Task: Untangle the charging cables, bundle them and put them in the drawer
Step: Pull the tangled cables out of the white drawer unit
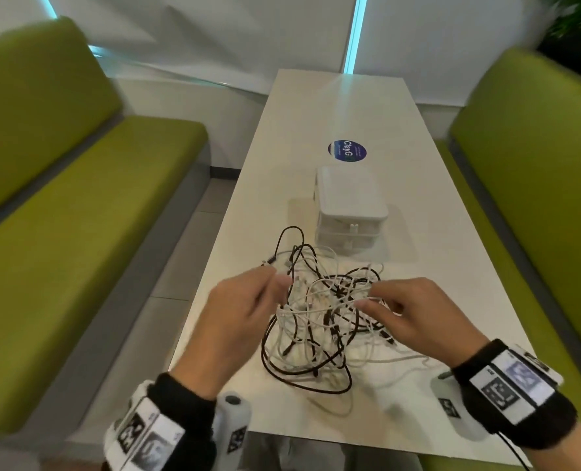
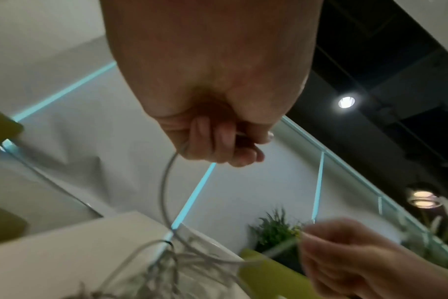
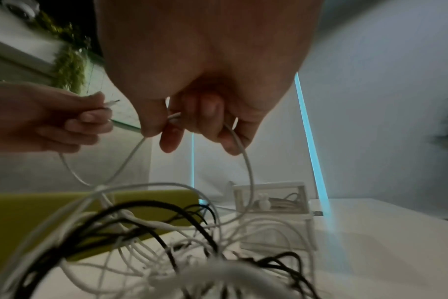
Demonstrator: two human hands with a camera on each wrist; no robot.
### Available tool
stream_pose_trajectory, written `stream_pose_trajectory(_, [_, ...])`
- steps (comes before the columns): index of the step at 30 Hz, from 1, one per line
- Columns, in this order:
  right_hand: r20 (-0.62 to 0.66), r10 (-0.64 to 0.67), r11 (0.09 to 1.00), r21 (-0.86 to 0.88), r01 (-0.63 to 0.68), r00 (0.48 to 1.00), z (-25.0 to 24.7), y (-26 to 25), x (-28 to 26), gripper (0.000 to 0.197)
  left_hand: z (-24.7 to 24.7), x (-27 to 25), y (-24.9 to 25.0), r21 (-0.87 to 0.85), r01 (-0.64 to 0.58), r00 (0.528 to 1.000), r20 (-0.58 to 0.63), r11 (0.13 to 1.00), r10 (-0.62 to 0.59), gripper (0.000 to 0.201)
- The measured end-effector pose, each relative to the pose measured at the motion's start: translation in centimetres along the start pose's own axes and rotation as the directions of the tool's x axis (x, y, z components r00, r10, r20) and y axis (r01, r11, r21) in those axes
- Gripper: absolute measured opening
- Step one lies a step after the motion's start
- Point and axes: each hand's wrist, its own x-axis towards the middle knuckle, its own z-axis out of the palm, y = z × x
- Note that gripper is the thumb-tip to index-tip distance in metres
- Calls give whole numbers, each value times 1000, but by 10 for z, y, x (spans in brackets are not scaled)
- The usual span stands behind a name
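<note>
A tangle of black and white charging cables (image 1: pixel 319 317) lies on the white table (image 1: pixel 333 113) near its front end. My left hand (image 1: pixel 248 300) hovers at the tangle's left side and pinches a white cable (image 2: pixel 166 182) by its plug end. My right hand (image 1: pixel 408 311) is at the tangle's right side, its fingers (image 3: pixel 205 121) curled round another stretch of white cable (image 3: pixel 246 161). Both strands run down into the pile (image 3: pixel 166 232). Behind the tangle stands a small white drawer unit (image 1: pixel 350 205), its translucent drawers pushed in, with cables inside (image 3: pixel 271 200).
Green benches flank the table on the left (image 1: pixel 78 198) and right (image 1: pixel 537 164). A round blue sticker (image 1: pixel 347 151) sits on the tabletop beyond the drawer unit. White wall panels with blue light strips (image 1: pixel 355 32) close off the far end. A plant (image 1: pixel 574 25) stands at the top right.
</note>
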Motion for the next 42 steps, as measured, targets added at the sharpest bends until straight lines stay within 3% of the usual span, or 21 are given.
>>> stream_pose_trajectory(4, [-59,-32,999,36,34,998,4,-22,7,45,32,1,31,-85,-79,997,-2,993,79,39])
stream_pose_trajectory(7, [-122,-55,992,109,68,991,-1,-35,7,34,48,5,45,-109,-99,995,13,989,101,45])
stream_pose_trajectory(16, [-38,-196,966,162,200,980,9,-46,2,16,29,17,34,178,-254,967,12,951,256,31])
stream_pose_trajectory(19, [-29,-174,963,204,177,984,13,-44,7,25,15,26,28,192,-265,961,-30,945,276,32])
stream_pose_trajectory(22, [-66,-74,956,279,90,995,11,-28,13,34,-3,36,16,93,-308,941,-120,947,318,37])
stream_pose_trajectory(25, [-48,-65,969,236,75,997,13,-19,25,42,-16,43,7,79,-366,908,-187,927,374,39])
stream_pose_trajectory(28, [27,-4,981,194,-1,1000,19,-13,38,47,-24,44,-1,-18,-331,886,-350,943,304,43])
stream_pose_trajectory(31, [99,76,979,180,-93,992,27,-5,42,52,-36,45,-20,-53,-190,884,-443,980,148,47])
stream_pose_trajectory(34, [63,122,968,212,-132,991,31,-3,40,52,-31,48,-27,202,101,947,-320,974,-32,46])
stream_pose_trajectory(35, [39,120,968,218,-126,992,31,-5,40,53,-26,48,-25,275,140,955,-292,951,-56,48])
stream_pose_trajectory(37, [34,110,980,166,-114,993,28,-13,41,53,-14,44,-9,253,74,966,-257,965,-7,49])
stream_pose_trajectory(40, [63,125,991,37,-127,990,24,-25,43,51,17,33,30,145,-200,966,-133,969,220,36])
stream_pose_trajectory(42, [26,147,988,47,-148,989,20,-27,39,50,43,32,47,172,-234,971,-1,957,238,34])
